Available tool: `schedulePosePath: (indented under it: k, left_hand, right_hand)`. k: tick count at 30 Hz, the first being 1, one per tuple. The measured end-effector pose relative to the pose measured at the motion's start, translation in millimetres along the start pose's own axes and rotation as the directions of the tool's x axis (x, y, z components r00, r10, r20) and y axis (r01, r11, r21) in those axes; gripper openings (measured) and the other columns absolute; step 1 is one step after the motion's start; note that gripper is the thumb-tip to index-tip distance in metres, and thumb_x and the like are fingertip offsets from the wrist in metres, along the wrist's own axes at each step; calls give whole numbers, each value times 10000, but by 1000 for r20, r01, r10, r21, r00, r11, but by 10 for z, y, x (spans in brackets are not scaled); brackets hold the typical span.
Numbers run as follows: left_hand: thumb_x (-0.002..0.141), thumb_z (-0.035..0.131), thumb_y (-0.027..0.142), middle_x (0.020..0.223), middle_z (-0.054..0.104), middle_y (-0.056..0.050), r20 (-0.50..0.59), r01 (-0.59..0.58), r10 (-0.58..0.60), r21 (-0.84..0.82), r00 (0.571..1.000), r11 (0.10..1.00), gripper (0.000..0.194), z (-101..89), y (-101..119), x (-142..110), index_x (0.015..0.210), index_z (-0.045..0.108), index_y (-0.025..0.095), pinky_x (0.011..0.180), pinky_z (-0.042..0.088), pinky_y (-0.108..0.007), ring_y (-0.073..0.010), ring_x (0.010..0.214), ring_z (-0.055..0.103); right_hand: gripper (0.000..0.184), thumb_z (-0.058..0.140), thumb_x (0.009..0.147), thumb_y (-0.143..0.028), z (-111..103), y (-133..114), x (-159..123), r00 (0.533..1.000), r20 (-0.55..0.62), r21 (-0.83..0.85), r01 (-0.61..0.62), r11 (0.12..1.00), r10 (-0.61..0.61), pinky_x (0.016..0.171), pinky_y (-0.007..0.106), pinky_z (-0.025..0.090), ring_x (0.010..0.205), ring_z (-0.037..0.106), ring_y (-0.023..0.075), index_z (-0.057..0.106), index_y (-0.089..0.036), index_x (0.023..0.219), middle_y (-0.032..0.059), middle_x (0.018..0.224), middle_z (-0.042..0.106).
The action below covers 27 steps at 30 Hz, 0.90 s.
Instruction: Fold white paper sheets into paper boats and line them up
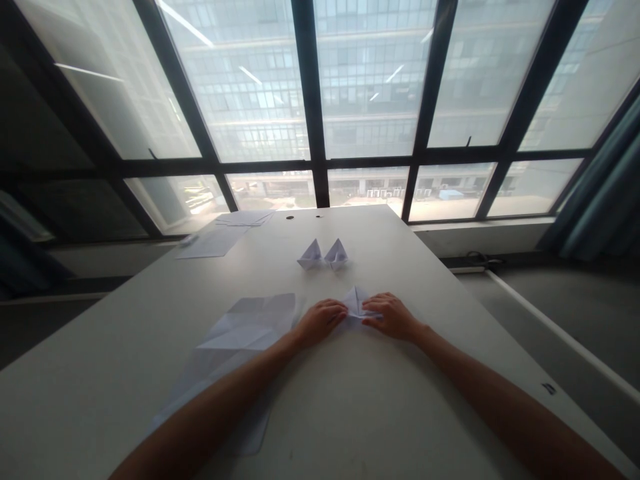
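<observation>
A small white folded paper with a pointed top and a middle crease lies on the table between my hands. My left hand is closed at its left corner, fingers pressed together on the edge. On the other side, my right hand has its fingers bent over the right part, with thumb and fingers on the paper. The fingers partly cover both lower corners. Just beyond stand two finished-looking paper boats, one on the left and one on the right, side by side with pointed tops.
Creased paper sheets lie under and beside my left forearm. More white sheets rest at the table's far left. The white table reaches toward large windows. A small dark mark is near its right edge.
</observation>
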<state>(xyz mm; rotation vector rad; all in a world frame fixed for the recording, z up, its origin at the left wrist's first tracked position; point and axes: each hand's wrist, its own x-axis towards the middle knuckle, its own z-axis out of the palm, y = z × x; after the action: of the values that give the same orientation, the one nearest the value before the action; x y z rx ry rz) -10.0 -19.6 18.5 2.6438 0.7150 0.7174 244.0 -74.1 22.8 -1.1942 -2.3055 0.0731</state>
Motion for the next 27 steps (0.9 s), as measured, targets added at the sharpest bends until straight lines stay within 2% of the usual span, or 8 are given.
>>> schedulePosePath:
  k: [7,13,16,19,23,27]
  left_hand:
    - [1006,438,347,1091,722,-51,-38,49,-50,-29,998,998,311,6,5,0,1047,717,216,972,477,-328,-195,1043,652]
    - [1007,404,289,1182,696,-44,-58,137,-139,-42,989,990,332,33,-32,-21,1254,619,236,978,489,-333,-199,1078,655]
    - [992,384,203,1232,667,-47,-56,124,-128,-74,990,990,372,51,-63,-28,1309,575,237,993,481,-329,-187,1112,635]
    - [956,387,123,1225,645,-53,-41,83,-87,-80,995,993,376,51,-62,-26,1207,642,239,991,478,-322,-176,1085,628]
    - [864,457,52,1277,587,-68,-46,99,-98,18,994,995,342,51,-51,-23,995,718,230,1057,421,-368,-214,1178,558]
    - [886,529,152,1244,608,-67,-41,118,-115,85,992,989,227,64,-58,-28,1001,704,236,1035,433,-391,-226,1146,561]
  right_hand:
    - [261,509,968,-376,36,33,10,998,16,-19,-65,998,66,883,329,444,920,666,211,727,-233,961,69,917,738]
    - [267,470,986,-311,82,82,4,985,-39,8,-168,986,168,813,286,451,865,653,188,716,-216,945,57,913,724]
    - [214,499,964,-262,107,107,2,978,-61,34,-199,979,201,808,272,453,873,637,179,708,-215,982,44,920,708]
    - [172,564,918,-229,127,119,5,971,-73,19,-228,973,229,849,276,448,941,606,185,701,-214,1022,48,973,685]
    - [169,615,886,-247,135,117,10,948,-83,-36,-310,950,306,903,300,426,1006,567,201,700,-212,1028,63,1030,663]
    - [178,632,882,-292,130,89,9,930,-81,-82,-366,927,359,902,308,419,1007,555,209,698,-211,1026,67,1035,657]
